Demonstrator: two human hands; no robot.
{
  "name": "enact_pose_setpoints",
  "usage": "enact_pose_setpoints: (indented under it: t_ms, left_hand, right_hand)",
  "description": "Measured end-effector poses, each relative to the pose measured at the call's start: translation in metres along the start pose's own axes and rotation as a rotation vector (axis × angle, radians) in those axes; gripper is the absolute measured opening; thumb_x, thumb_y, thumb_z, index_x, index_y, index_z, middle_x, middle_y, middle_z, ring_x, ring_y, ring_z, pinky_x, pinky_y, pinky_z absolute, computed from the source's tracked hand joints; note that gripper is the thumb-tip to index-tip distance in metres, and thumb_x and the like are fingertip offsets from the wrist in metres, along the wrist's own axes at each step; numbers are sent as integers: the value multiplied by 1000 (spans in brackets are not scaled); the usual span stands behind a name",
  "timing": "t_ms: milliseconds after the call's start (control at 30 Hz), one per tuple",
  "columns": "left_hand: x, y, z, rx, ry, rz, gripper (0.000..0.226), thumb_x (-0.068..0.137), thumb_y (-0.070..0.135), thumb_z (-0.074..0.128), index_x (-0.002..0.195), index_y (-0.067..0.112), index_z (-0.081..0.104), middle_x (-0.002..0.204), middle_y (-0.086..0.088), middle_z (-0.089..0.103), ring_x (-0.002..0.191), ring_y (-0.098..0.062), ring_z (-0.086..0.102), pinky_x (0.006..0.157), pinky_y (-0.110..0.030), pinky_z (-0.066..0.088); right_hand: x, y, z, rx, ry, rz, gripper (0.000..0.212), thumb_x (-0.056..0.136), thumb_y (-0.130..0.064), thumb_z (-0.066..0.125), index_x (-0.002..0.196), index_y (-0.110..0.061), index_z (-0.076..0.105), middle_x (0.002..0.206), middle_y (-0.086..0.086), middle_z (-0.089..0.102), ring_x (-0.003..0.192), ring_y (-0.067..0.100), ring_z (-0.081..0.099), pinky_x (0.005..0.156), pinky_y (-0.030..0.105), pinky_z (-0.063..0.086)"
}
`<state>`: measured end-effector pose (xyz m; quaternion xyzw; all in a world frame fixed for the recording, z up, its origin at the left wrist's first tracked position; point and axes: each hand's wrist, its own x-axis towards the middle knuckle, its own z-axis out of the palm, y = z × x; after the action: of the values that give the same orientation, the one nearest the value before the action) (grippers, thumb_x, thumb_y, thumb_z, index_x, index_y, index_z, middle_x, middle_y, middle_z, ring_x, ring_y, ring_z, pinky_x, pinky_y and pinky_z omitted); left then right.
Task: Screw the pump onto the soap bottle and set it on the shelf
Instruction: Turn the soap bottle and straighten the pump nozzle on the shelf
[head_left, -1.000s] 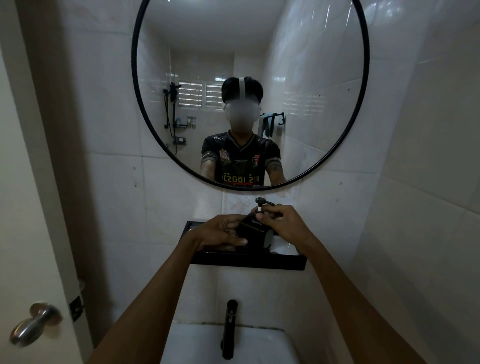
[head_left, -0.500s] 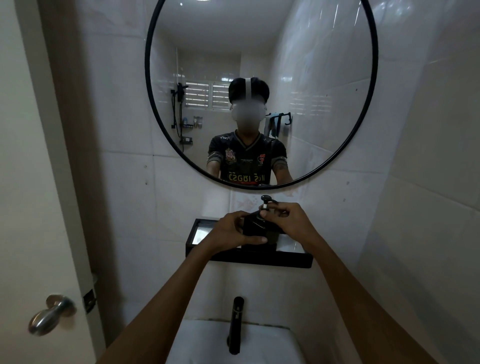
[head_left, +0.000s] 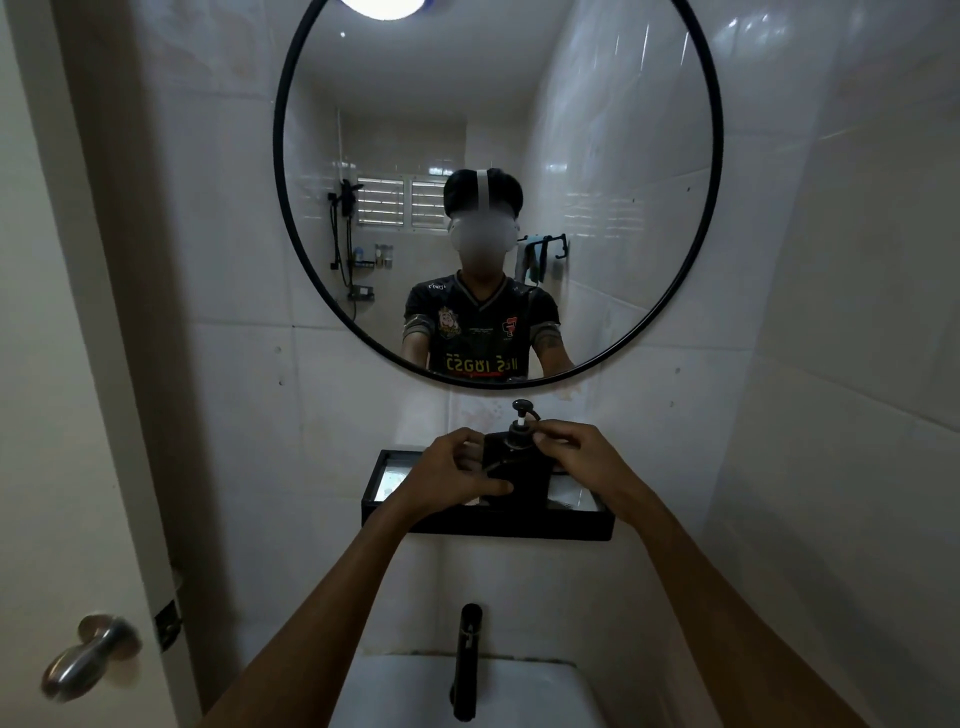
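A black square soap bottle stands upright over the black wall shelf, below the round mirror. Its black pump sticks up from the neck, nozzle pointing right. My left hand wraps the bottle's left side, thumb across its lower front. My right hand pinches the pump collar with its fingertips. Whether the bottle's base touches the shelf floor is hidden behind the shelf's front rim.
A round black-framed mirror hangs above the shelf. Below are a black faucet and a white sink. A door with a metal knob stands at the left. Tiled walls close in on the right.
The camera has tilted and the view has shifted. Both hands stay on the bottle and pump, with my right fingers now at the collar and the pump head clear above them.
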<state>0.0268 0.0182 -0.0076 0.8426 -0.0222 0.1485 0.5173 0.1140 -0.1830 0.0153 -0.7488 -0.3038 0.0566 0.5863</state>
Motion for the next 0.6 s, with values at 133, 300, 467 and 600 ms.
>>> enact_pose_setpoints:
  t_ms: [133, 300, 467, 600]
  left_hand:
    - [1, 3, -1, 0, -45, 31, 57, 77, 13, 83, 130, 23, 64, 104, -12, 72, 91, -18, 69, 71, -16, 57]
    - [2, -1, -4, -68, -35, -26, 61, 80, 7, 81, 137, 13, 58, 103, -11, 69, 97, -24, 70, 73, -29, 63]
    - [1, -2, -3, -125, -7, -36, 41, 81, -1, 79, 119, 8, 66, 98, -10, 67, 89, -20, 70, 72, -40, 65]
    - [4, -5, -3, -76, 42, -19, 31, 81, -2, 78, 109, 7, 67, 94, -11, 68, 80, -14, 70, 67, -29, 63]
  right_hand:
    - [-1, 4, -5, -3, 0, -3, 30, 99, -18, 57, 126, -16, 69, 123, 0, 72, 117, 12, 65, 101, 24, 51]
    - [-5, 4, -10, -42, 11, -6, 30, 101, -7, 50, 126, -10, 68, 119, 6, 71, 103, 9, 68, 77, 11, 54]
    - [-7, 10, -14, -17, 32, 37, 29, 99, -8, 55, 121, -15, 72, 116, 6, 74, 106, 18, 71, 88, 22, 55]
    - [-9, 14, -17, 7, 47, 62, 26, 96, -14, 61, 118, -17, 73, 113, 7, 75, 106, 21, 71, 94, 34, 58]
